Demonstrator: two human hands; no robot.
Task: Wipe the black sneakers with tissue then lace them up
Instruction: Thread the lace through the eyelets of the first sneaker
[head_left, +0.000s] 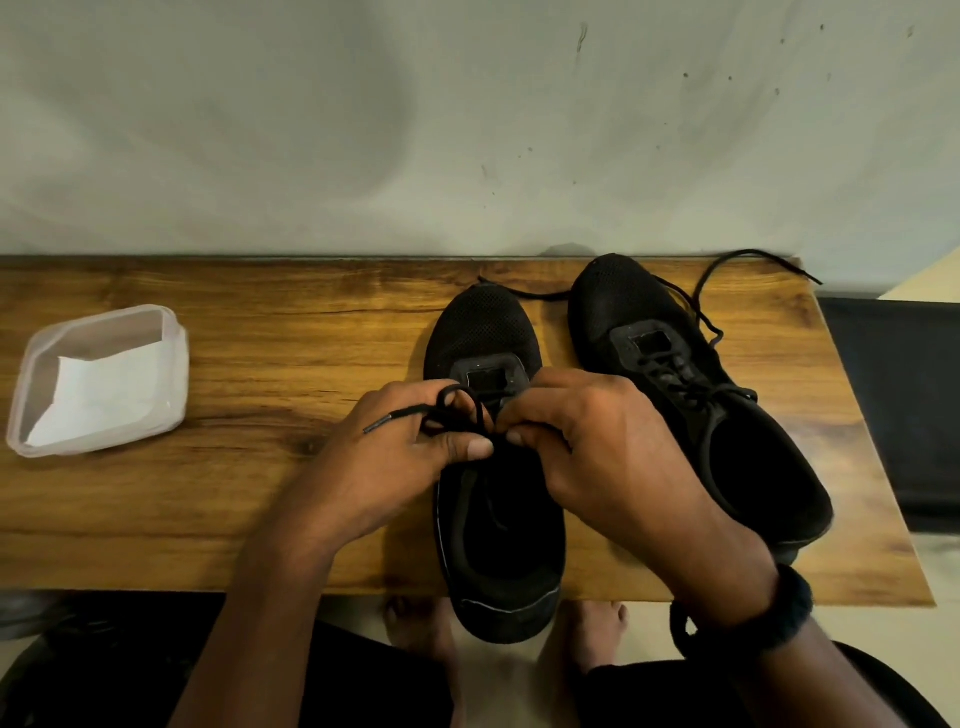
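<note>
Two black sneakers stand on a wooden table (260, 493), toes toward the wall. Over the tongue of the nearer sneaker (498, 551), whose heel hangs past the front edge, both my hands meet. My left hand (395, 457) pinches its black lace (457, 408), which loops over my fingers with the tipped end pointing left. My right hand (597, 441) pinches the same lace from the other side. The second sneaker (727, 415) stands to the right, laced, with loose lace ends (727, 270) trailing toward the wall.
A clear plastic container (171, 364) holding white tissue (93, 400) sits at the table's left end. A grey wall runs behind the table. My bare feet (415, 623) show below the front edge. A dark band circles my right wrist.
</note>
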